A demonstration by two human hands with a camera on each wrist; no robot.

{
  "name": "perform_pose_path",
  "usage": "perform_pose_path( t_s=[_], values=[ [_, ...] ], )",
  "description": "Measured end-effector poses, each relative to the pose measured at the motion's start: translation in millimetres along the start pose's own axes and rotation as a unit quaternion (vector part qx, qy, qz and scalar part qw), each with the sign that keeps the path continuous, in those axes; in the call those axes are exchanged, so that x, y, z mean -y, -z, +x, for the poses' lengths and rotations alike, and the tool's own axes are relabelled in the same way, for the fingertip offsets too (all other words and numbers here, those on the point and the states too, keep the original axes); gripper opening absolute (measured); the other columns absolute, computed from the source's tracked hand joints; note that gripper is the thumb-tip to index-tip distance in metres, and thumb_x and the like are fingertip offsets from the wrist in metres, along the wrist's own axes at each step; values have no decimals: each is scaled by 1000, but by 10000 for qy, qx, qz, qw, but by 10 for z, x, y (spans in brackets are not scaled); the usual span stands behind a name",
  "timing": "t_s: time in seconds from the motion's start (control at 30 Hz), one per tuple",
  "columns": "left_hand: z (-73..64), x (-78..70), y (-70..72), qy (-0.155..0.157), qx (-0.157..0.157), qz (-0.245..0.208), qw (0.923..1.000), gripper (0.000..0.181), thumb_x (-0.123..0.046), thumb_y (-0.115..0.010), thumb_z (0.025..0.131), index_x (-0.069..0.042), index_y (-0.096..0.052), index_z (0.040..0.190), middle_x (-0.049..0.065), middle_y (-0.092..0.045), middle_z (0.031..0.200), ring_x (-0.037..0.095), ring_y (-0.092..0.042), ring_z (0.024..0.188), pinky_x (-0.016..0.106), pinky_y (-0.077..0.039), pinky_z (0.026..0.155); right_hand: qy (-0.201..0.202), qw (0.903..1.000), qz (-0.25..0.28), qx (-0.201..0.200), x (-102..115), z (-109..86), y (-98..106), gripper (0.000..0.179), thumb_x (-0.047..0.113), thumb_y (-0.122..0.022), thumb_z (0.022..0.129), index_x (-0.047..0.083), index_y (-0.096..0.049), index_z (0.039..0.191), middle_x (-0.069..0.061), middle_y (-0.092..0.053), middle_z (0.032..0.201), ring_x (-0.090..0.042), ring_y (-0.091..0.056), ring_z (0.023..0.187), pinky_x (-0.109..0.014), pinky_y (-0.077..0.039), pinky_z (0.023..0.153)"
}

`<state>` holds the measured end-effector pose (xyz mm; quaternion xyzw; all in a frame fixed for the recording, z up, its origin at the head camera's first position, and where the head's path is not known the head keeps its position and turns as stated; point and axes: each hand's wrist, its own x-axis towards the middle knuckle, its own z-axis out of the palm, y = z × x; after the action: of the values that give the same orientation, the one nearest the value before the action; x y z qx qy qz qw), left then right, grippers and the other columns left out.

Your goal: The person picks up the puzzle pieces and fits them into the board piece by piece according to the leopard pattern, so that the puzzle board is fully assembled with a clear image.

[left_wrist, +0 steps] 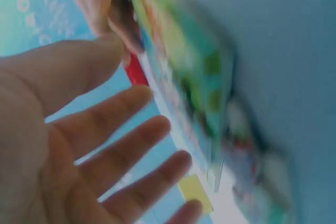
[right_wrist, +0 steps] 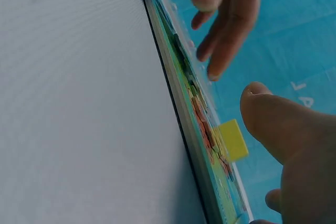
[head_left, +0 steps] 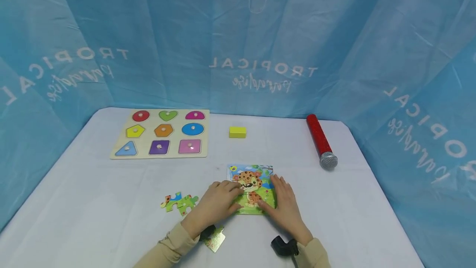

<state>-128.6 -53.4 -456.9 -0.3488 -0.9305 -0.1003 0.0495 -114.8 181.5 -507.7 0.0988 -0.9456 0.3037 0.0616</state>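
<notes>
A jigsaw puzzle (head_left: pixel 256 209) with a cartoon leopard on green grass lies flat on the table in front of me. My left hand (head_left: pixel 217 202) is over its left side, fingers relaxed and overlapping the picture in the head view. In the left wrist view, the left hand (left_wrist: pixel 68 129) has its fingers spread, with nothing in them. My right hand (head_left: pixel 285 208) is at the right edge, fingers extended along it and thumb over the lower right corner. The right wrist view shows the puzzle (right_wrist: pixel 202 121) edge-on, low and flat, beyond which the left fingers hang above.
Loose puzzle pieces (head_left: pixel 182 204) lie left of the left hand, and another piece (head_left: pixel 215 240) is partly hidden below that wrist. Farther back are a wooden shape board (head_left: pixel 140 143), a yellow block (head_left: pixel 237 132) and a red microphone (head_left: pixel 319 137). Blue cloth (head_left: pixel 230 28) hangs around the white table (head_left: pixel 357 218).
</notes>
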Motion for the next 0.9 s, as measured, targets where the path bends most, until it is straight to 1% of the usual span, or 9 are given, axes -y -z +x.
perform_pose_path(
  t_s=[0.1, 0.2, 0.3, 0.43, 0.53, 0.63, 0.73, 0.83, 0.9],
  values=[
    [-42, -59, -17, -74, 242, 142, 9996, 45, -41, -66, 89, -15, -63, 126, 3, -60, 132, 22, -56, 120, 42, -49, 94, -6, 10000, -5, 50, -2, 3, 3, 88, 44, -69, 83, 1, -32, 149, -22, -34, 154, -43, -26, 144, -58, -17, 118],
    [-58, -91, -37, -60, 336, 199, 9992, 49, -42, -65, 89, -15, -61, 129, 2, -59, 135, 22, -55, 122, 41, -48, 95, -13, 9999, -28, 119, -3, -2, -2, 88, 45, -68, 83, 1, -32, 150, -22, -33, 154, -43, -25, 144, -58, -16, 118],
    [-57, -104, -38, -19, 295, 239, 9993, 50, -43, -65, 89, -15, -61, 130, 1, -59, 135, 21, -55, 121, 40, -48, 94, 9, 9999, -107, 135, -10, -6, -10, 87, 46, -67, 83, 1, -32, 149, -22, -33, 155, -43, -25, 144, -58, -16, 118],
    [-50, -112, -41, 5, 165, 396, 9991, 51, -46, -65, 88, -16, -61, 130, -1, -60, 133, 20, -56, 120, 40, -49, 91, 87, 9996, -259, 121, -27, 2, -11, 87, 47, -67, 83, 1, -34, 149, -22, -32, 155, -43, -25, 145, -58, -16, 118],
    [-50, -120, -50, 41, 79, 550, 9984, 53, -49, -64, 87, -17, -62, 130, -2, -60, 133, 19, -57, 118, 39, -49, 87, 115, 9994, -290, 130, -35, 6, -7, 86, 47, -67, 83, 1, -35, 148, -22, -32, 155, -43, -25, 145, -58, -17, 118],
    [-50, -124, -52, 75, 37, 582, 9983, 55, -51, -65, 86, -17, -62, 129, -2, -61, 132, 19, -57, 117, 38, -49, 84, 112, 9994, -285, 145, -38, 3, -11, 86, 47, -67, 83, 1, -36, 148, -21, -32, 155, -43, -25, 145, -57, -17, 118],
    [-42, -94, -68, 106, 171, 348, 9992, 56, -50, -64, 87, -16, -61, 131, -2, -60, 134, 20, -55, 120, 41, -49, 87, 122, 9994, -300, 141, -41, 1, -15, 86, 47, -68, 83, 1, -36, 148, -21, -32, 155, -42, -25, 145, -57, -17, 118],
    [-43, -15, -82, 111, 409, -236, 9988, 54, -46, -63, 90, -16, -58, 134, 0, -57, 139, 23, -53, 126, 46, -47, 95, 127, 9993, -325, 142, -43, 1, -19, 86, 47, -68, 83, 2, -36, 148, -21, -32, 155, -42, -25, 145, -57, -17, 118],
    [-58, 66, -87, 20, 384, -717, 9967, 49, -40, -64, 91, -15, -59, 133, 2, -57, 138, 24, -53, 127, 48, -47, 98, 122, 9992, -341, 164, -45, -1, -21, 86, 47, -68, 83, 2, -36, 148, -21, -31, 155, -42, -25, 145, -57, -17, 118]
  ],
)
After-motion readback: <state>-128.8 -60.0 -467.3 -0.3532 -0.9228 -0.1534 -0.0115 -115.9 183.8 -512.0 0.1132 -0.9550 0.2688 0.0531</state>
